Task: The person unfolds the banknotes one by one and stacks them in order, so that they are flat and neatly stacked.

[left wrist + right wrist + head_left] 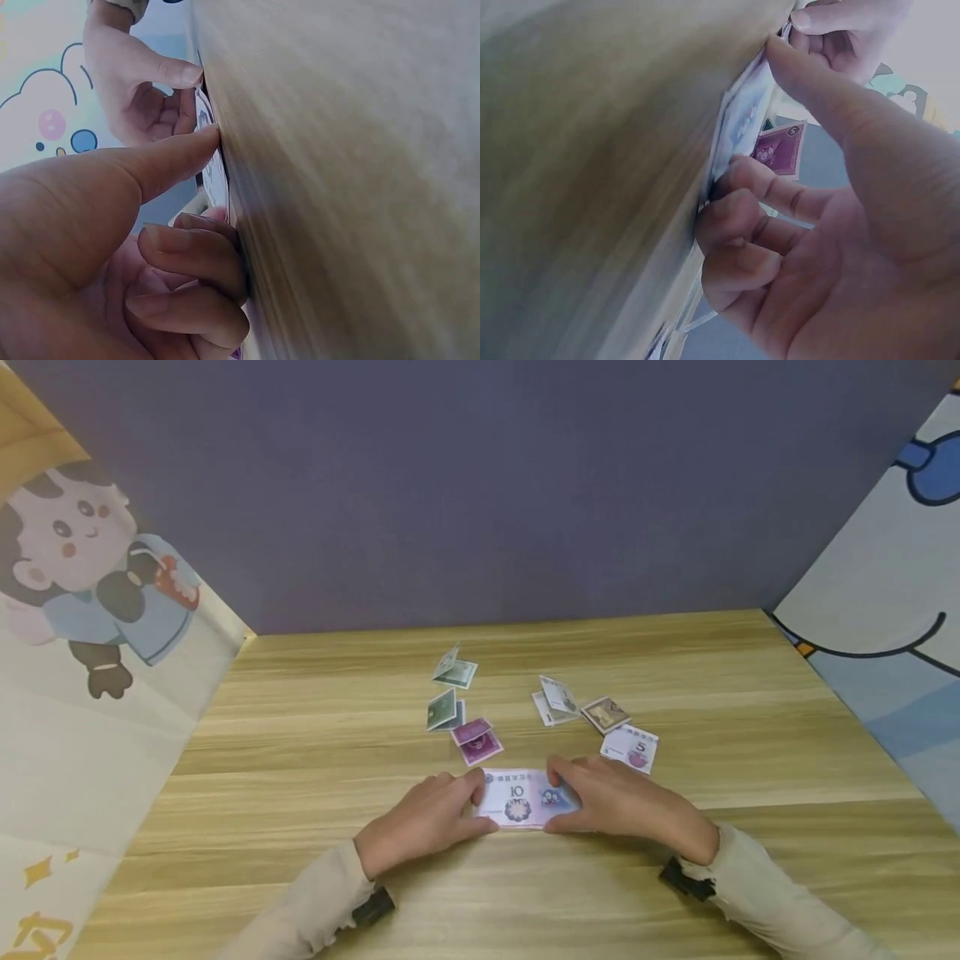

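A pale purple play banknote [516, 808] marked 10 lies flat on the wooden table in the head view. My left hand [423, 817] grips its left end, thumb at the near edge and fingers at the far edge. At the other end my right hand [626, 803] holds the note in the same way. In the left wrist view the left thumb [180, 157] touches the note's edge, close to the tabletop. The right wrist view shows the note's blue printed end [744, 120] between thumb and curled fingers.
Beyond the hands lie folded notes: two green ones [457, 674] [442, 710], a magenta one [477, 743], a grey-white one [558, 696] and a brown one [606, 715]. A white 5 note [628, 747] lies by the right hand. A dark panel [510, 493] bounds the table's back.
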A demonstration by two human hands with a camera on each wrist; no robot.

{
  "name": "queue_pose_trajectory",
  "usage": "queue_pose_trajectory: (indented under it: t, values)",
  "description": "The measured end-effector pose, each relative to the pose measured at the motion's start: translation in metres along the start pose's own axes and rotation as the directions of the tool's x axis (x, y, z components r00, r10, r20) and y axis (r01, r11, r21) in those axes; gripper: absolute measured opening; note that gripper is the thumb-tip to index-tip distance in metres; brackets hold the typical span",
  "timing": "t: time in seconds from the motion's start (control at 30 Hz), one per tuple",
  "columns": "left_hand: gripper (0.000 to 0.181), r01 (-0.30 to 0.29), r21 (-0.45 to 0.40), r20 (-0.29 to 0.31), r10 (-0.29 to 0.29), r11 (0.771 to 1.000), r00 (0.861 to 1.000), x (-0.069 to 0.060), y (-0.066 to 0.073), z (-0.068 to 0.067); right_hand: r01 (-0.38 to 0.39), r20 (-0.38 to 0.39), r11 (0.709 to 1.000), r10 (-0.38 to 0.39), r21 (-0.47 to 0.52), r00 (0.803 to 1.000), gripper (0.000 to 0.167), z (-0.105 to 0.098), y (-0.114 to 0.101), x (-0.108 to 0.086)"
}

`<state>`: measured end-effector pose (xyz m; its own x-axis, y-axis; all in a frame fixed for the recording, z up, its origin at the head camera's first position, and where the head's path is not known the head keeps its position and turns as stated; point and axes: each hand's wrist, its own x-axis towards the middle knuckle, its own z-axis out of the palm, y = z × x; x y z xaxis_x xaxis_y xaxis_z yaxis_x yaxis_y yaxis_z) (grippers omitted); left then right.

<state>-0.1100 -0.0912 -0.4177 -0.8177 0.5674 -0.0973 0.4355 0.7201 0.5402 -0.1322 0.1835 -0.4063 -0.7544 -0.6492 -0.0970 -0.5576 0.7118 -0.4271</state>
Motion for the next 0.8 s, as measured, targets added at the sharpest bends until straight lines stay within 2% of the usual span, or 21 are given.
queue_pose_trajectory:
  t: [0.2, 0.3, 0.4, 0.53, 0.63, 0.7, 0.8]
  values:
    - [0.029, -0.005, -0.010, 0.018, 0.005, 1.000, 1.000, 0.000, -0.002, -0.001, -0.006, -0.033, 1.000, 0.007, 0.020, 0.999, 0.035, -0.016, 0.012, 0.002]
    - [0.024, -0.008, -0.017, 0.023, 0.009, 1.000, 1.000, 0.001, -0.002, -0.001, -0.032, -0.070, 0.999, 0.035, 0.041, 0.997, 0.021, -0.030, 0.026, 0.002]
    - [0.021, -0.012, -0.010, 0.019, 0.012, 1.000, 1.000, 0.001, -0.002, 0.000, -0.087, -0.104, 0.995, 0.091, 0.042, 0.990, 0.013, -0.043, 0.043, 0.001]
    - [0.020, -0.011, 0.001, 0.016, 0.011, 1.000, 1.000, 0.002, -0.002, -0.001, -0.182, -0.129, 0.983, 0.180, -0.007, 0.975, 0.016, -0.058, 0.064, -0.005]
    - [0.020, -0.016, 0.010, 0.013, 0.015, 1.000, 1.000, 0.002, -0.003, -0.001, -0.268, -0.116, 0.962, 0.262, -0.040, 0.958, 0.022, -0.065, 0.077, -0.010]
    - [0.019, -0.022, 0.015, 0.009, 0.022, 1.000, 1.000, 0.002, -0.004, -0.001, -0.315, -0.078, 0.948, 0.311, -0.047, 0.947, 0.029, -0.067, 0.082, -0.012]
    - [0.020, -0.027, 0.017, 0.004, 0.027, 0.999, 1.000, 0.002, -0.005, -0.001, -0.344, 0.004, 0.938, 0.344, -0.038, 0.939, 0.043, -0.069, 0.088, -0.014]
